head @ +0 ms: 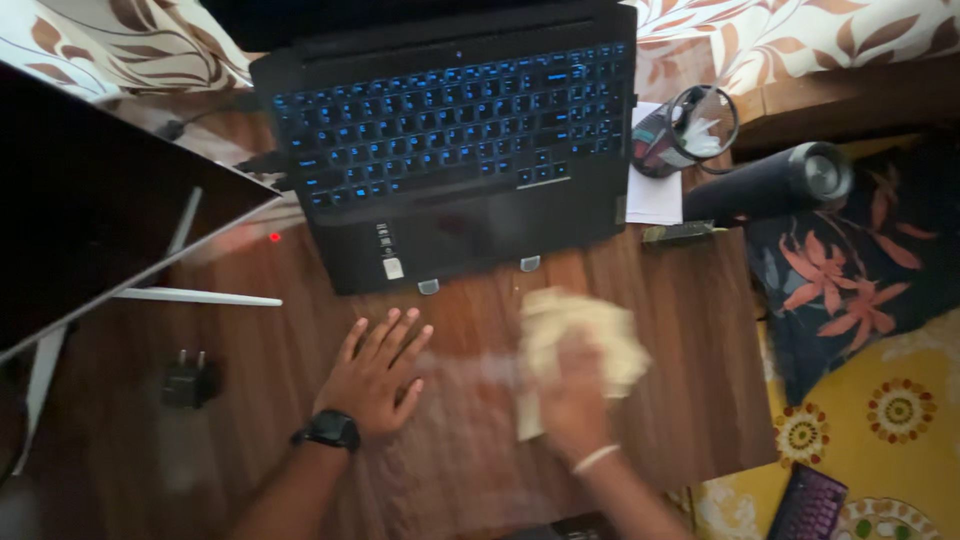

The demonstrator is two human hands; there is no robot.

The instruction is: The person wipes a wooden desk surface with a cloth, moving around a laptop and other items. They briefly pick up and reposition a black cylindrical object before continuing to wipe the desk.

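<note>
My left hand (378, 372) lies flat on the brown wooden table (690, 340), fingers spread, a black watch on its wrist. My right hand (572, 392), blurred by motion, grips a crumpled cream cloth (585, 325) and presses it on the table just in front of a black laptop (450, 150) with a blue-lit keyboard. The laptop stands on small feet at the back of the table.
A dark monitor (90, 200) on a white stand fills the left. A black plug adapter (188, 382) lies left of my left hand. A glass cup (685, 130) sits on white paper, beside a dark cylinder (770, 180). Floral cushion and yellow fabric lie right.
</note>
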